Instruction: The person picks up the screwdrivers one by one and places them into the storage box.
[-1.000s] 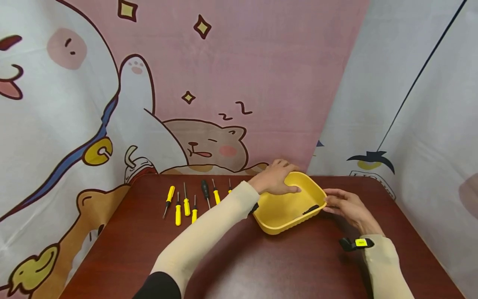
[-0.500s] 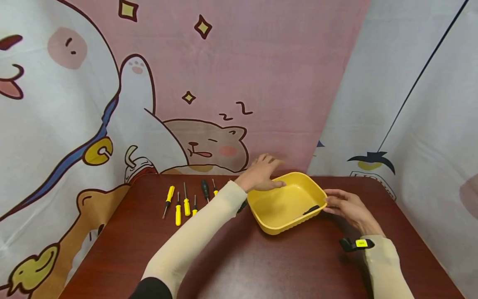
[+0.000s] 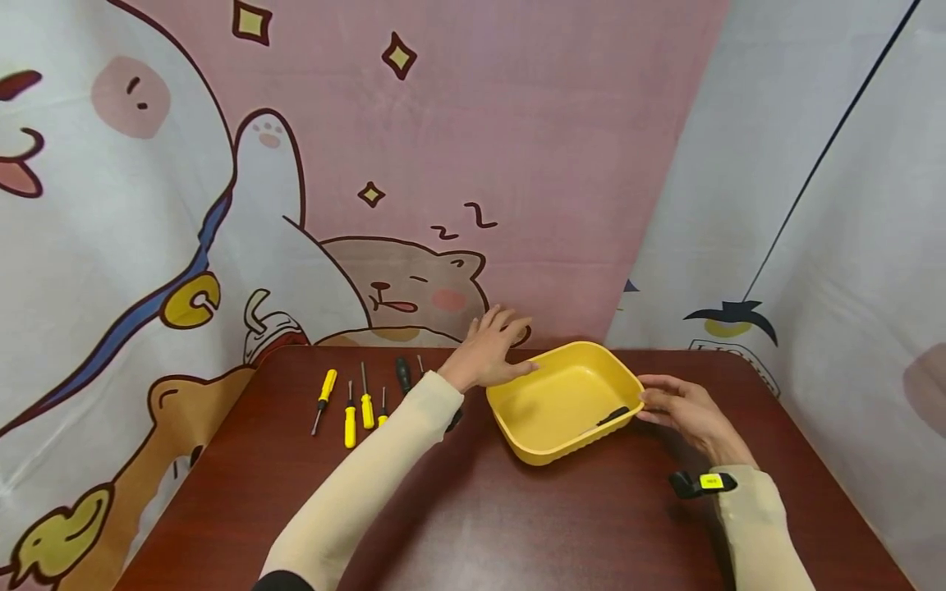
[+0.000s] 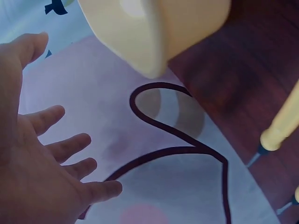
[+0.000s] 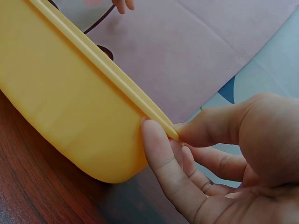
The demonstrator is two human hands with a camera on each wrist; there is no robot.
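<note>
A yellow plastic bin (image 3: pixel 547 406) stands on the dark red table, right of the middle. Inside it lies a small screwdriver with a black handle (image 3: pixel 613 415). At the bin's right corner my right hand (image 3: pixel 687 414) pinches the rim; the right wrist view shows thumb and fingers on both sides of the bin's edge (image 5: pixel 98 60). My left hand (image 3: pixel 484 353), fingers spread and holding nothing, hovers by the bin's back left rim. In the left wrist view that hand (image 4: pixel 37 154) is apart from the bin (image 4: pixel 135 32), with a yellow screwdriver handle (image 4: pixel 282 119) off to the side.
Left of my left forearm, several screwdrivers lie on the table: yellow ones (image 3: pixel 351 423) and one with a black handle (image 3: pixel 402 375). The left arm hides part of that group. A printed cloth (image 3: pixel 562 164) hangs behind the table's back edge.
My left hand has moved left, from over the bin's back left rim to beside it, its arm covering more screwdrivers. The right hand keeps its pinch and the bin stays in place.
</note>
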